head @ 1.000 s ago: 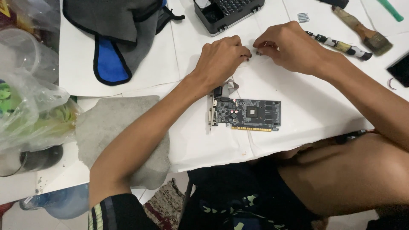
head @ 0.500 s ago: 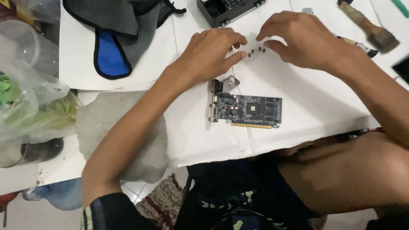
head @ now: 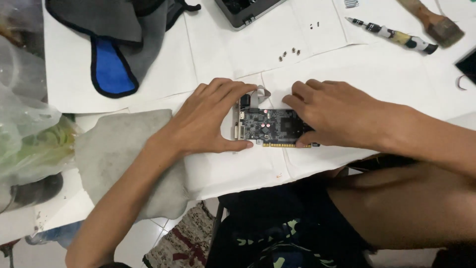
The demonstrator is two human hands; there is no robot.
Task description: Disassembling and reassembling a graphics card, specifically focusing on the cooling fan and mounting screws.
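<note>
A dark circuit card (head: 270,126) with a gold edge connector and a metal bracket lies flat on white paper (head: 297,54). My left hand (head: 210,119) grips its bracket end, thumb under the near edge and fingers over the far edge. My right hand (head: 334,114) covers and holds the card's right half. Several small screws (head: 289,53) lie on the paper just beyond the card.
A screwdriver (head: 391,34) and a brush (head: 431,20) lie at the far right. A grey device (head: 245,10) sits at the top, a grey and blue pouch (head: 111,44) at top left, a grey cloth (head: 126,154) and plastic bags (head: 27,134) at left.
Both hands came back from the spot beyond the card, where the small screws now lie, and closed on the card's two ends.
</note>
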